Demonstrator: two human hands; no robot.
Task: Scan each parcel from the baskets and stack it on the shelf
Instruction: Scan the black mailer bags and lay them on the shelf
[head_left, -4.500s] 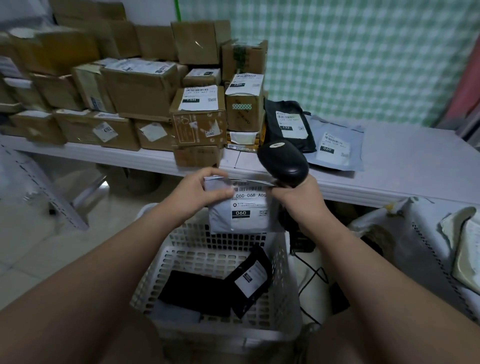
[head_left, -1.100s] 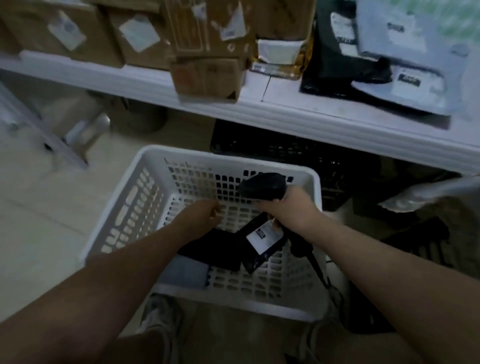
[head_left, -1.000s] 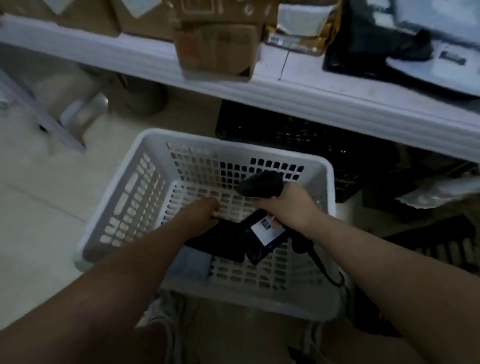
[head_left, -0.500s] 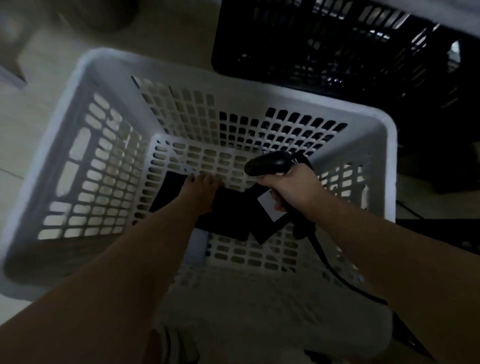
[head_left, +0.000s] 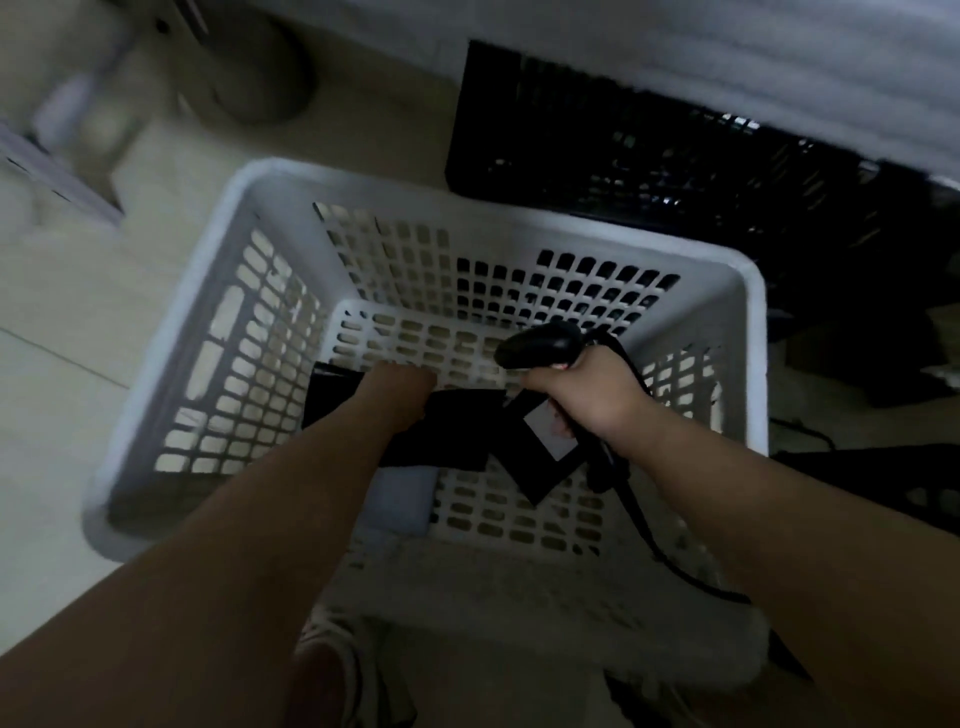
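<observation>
While we are bending over the white basket (head_left: 363, 182), the nearest hazard is the cable (head_left: 654, 540) of the scanner (head_left: 540, 345), which is trailing over the near rim beside our right forearm. A parcel coming out on that side could be snagging the cord and tugging the scanner off aim.

Just inside the near wall a pale parcel (head_left: 405, 493) is lying flat, partly hidden under our left forearm and, it seems, under a flat black parcel (head_left: 447, 431). To the right a second black parcel (head_left: 535, 478) is lying askew with its white label (head_left: 545, 431) facing up.

Our left hand (head_left: 400, 387) is resting on the flat black parcel. Its fingers are hidden past the knuckles, so we cannot tell whether they are gripping it. Our right hand (head_left: 592, 395) is wrapping its fingers tightly round the scanner's handle, just above the label.

Overlapping bags are risking a double pick or a slide back into the basket. The dim light, and the hand covering part of the label, could be spoiling a read.

Beyond the far wall a black crate (head_left: 649, 171) is sitting on the floor (head_left: 62, 415), its contents too dark to tell, under the edge of the shelf (head_left: 779, 62).
</observation>
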